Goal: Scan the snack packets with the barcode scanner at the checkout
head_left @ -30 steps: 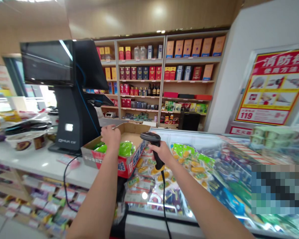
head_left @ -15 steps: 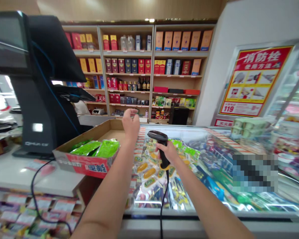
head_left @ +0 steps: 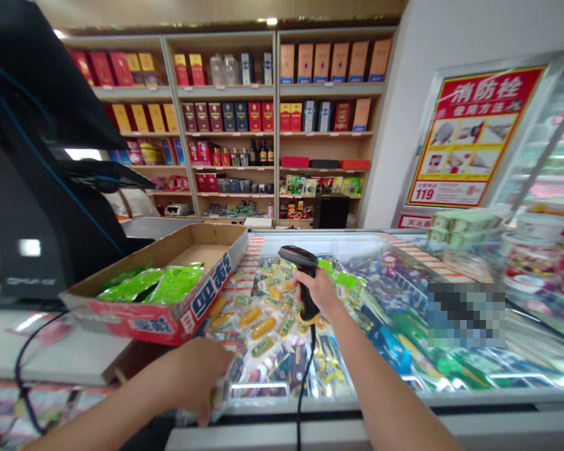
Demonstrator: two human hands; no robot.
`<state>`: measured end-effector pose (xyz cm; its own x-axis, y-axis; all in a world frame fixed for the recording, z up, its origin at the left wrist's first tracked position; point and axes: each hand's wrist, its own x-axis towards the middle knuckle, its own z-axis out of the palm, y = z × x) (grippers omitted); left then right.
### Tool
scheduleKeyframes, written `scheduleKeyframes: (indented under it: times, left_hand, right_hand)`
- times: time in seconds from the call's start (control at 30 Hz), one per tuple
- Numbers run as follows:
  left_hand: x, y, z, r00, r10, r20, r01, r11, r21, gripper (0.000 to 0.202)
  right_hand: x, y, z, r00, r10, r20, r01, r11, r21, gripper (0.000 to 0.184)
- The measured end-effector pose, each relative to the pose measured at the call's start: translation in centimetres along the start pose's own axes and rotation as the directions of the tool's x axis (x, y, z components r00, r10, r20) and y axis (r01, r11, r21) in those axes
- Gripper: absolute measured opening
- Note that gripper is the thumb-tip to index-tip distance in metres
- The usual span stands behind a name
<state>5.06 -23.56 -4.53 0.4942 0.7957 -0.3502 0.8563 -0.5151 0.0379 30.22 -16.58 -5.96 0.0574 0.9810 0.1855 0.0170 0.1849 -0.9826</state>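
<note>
My right hand [head_left: 317, 288] is closed round the grip of a black barcode scanner [head_left: 305, 266], held upright above the glass counter top with its cord [head_left: 305, 376] hanging down. At the counter's front left edge, my left hand [head_left: 202, 373] is blurred, fingers pointing down and curled about a clear plastic packet [head_left: 220, 394]; its contents are mostly hidden. Small clear packets with yellow pieces inside [head_left: 263, 327] lie spread on the glass between my hands. Behind my left hand, an open cardboard box [head_left: 216, 282] holds several bright green packets [head_left: 176, 283].
A black checkout terminal [head_left: 37, 188] stands at far left, with a cable on the white counter [head_left: 75, 351]. Green packets [head_left: 350, 282] lie beyond the scanner. Egg cartons [head_left: 465, 225] and tubs [head_left: 531, 257] stand at right. Shelves of boxed goods [head_left: 235, 116] line the back wall.
My left hand has come down and toward me, from above the cardboard box's far side to the counter's front edge. My right hand keeps the scanner. The view has turned slightly right.
</note>
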Motion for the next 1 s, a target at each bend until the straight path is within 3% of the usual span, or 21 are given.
scheduleKeyframes:
  times: [0.1,0.17,0.23,0.3,0.37,0.47,0.53,0.63,0.7,0.77,0.9,1.0]
  left_hand:
    - [0.3,-1.0,1.6,0.997,-0.071,0.027,0.072,0.997,-0.018,0.036]
    - [1.3,-1.5,1.5,0.996,-0.051,-0.073,0.042,0.992,-0.116,0.028]
    - [3.1,-1.5,0.8,0.974,-0.034,-0.223,-0.048,0.935,-0.351,0.025]
    - [5.5,-1.1,-0.4,0.937,-0.110,-0.331,-0.144,0.742,-0.654,0.031]
    - [8.4,-0.3,-1.6,0.909,-0.244,-0.339,-0.203,0.450,-0.870,0.041]
    - [12.8,0.6,-3.0,0.873,-0.359,-0.330,-0.320,0.088,-0.943,0.049]
    - [15.3,0.6,-3.2,0.831,-0.404,-0.381,-0.431,-0.037,-0.901,0.052]
    - [17.9,-0.1,-2.4,0.734,-0.434,-0.523,-0.605,-0.067,-0.793,0.061]
    - [18.7,-0.5,-1.6,0.691,-0.420,-0.588,-0.672,-0.073,-0.737,0.064]
    - [18.8,-0.6,-1.0,0.695,-0.393,-0.601,-0.680,-0.091,-0.727,0.064]
    - [18.5,0.0,-0.5,0.744,-0.332,-0.580,-0.635,-0.081,-0.769,0.061]
    - [18.7,0.2,-0.4,0.736,-0.325,-0.594,-0.638,-0.040,-0.769,0.058]
  right_hand:
    - [0.1,0.1,-0.1,1.000,-0.019,-0.016,0.019,0.999,-0.026,0.030]
    - [0.2,0.2,-0.1,0.999,-0.043,-0.030,0.041,0.997,-0.063,0.028]
    - [0.2,0.4,0.0,0.997,-0.062,-0.038,0.058,0.994,-0.097,0.027]
    - [0.2,0.5,0.0,0.996,-0.076,-0.044,0.071,0.992,-0.108,0.027]
    - [0.1,0.5,0.0,0.996,-0.077,-0.049,0.072,0.992,-0.101,0.027]
    - [0.1,0.4,0.0,0.997,-0.064,-0.050,0.060,0.994,-0.091,0.026]
    - [0.1,0.4,0.0,0.997,-0.058,-0.045,0.054,0.995,-0.090,0.025]
    - [0.0,0.5,0.0,0.998,-0.047,-0.037,0.044,0.997,-0.067,0.026]
    - [0.0,0.6,0.0,0.999,-0.038,-0.013,0.038,0.998,-0.040,0.027]
    - [0.0,0.7,0.1,0.999,-0.026,0.029,0.027,0.999,-0.022,0.027]
    - [0.0,0.8,0.3,0.997,0.004,0.079,0.002,0.998,-0.067,0.029]
    - [0.1,1.0,0.4,0.998,0.001,0.057,0.006,0.991,-0.134,0.030]
